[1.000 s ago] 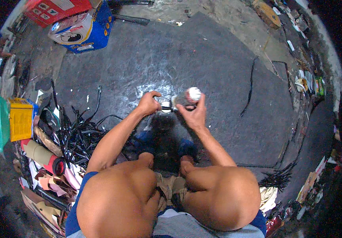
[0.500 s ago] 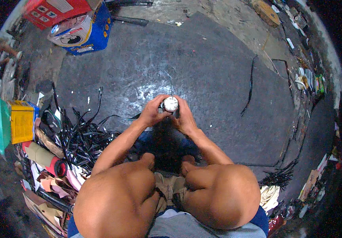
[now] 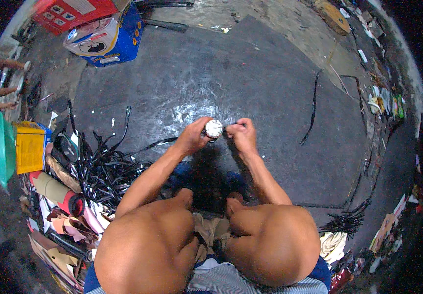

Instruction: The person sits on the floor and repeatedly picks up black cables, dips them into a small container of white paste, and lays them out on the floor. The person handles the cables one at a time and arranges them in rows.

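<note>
Between my knees I hold up a small dark cylinder with a shiny white round top (image 3: 214,128); whether it is a can, a jar or a roll does not show. My left hand (image 3: 195,137) grips it around its left side. Just to the right of it, apart from the white top, is my right hand (image 3: 243,136), fingers curled together toward the cylinder. Something thin and dark may sit at those fingertips, too small to name.
Tangled black strapping strips (image 3: 101,169) lie at left beside a yellow tin (image 3: 31,151) and a green lid-like disc (image 3: 4,149). Blue and red cartons (image 3: 123,41) stand far left. A person's legs (image 3: 8,90) show at the left edge. Dark sheeting (image 3: 280,98) covers the floor.
My right hand has come off the cylinder and moved right, its fingers now curled. The left hand keeps its grip. At the left edge, the other person's limbs show more.
</note>
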The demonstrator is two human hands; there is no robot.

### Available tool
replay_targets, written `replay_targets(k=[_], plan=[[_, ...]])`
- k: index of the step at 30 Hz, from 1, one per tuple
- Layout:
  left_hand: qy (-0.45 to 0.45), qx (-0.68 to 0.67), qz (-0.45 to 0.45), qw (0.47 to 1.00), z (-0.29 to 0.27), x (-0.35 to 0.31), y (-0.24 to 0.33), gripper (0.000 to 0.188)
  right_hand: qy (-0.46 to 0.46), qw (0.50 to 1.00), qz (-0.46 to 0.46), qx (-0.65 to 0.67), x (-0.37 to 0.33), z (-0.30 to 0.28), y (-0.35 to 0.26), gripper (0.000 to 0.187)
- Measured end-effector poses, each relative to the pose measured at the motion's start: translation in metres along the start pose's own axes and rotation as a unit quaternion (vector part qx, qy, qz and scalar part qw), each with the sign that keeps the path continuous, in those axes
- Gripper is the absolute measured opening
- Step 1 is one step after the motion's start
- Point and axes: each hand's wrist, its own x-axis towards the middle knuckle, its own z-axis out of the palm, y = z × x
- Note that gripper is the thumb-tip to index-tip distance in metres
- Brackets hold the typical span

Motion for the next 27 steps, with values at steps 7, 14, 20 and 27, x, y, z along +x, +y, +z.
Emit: replay_targets(k=[7,14,20,27], plan=[[0.006,-0.007,0.007,1.000,0.000,-0.001,-0.004,0.055,-0.011,0.976,-0.115,0.186,-0.095,-0.092,-0.165,0.038],[0.010,-0.020,-0.027,0.999,-0.015,-0.010,-0.003,0.050,-0.015,0.946,-0.269,0.181,-0.115,-0.159,-0.261,0.053],[-0.001,0.010,0.015,1.000,-0.015,-0.007,-0.010,0.065,-0.002,0.902,-0.432,0.019,0.012,-0.203,-0.357,0.064],[0.384,0.209,-0.217,0.872,-0.087,-0.034,-0.047,0.053,0.173,0.863,-0.462,0.107,0.068,-0.258,-0.415,0.056]])
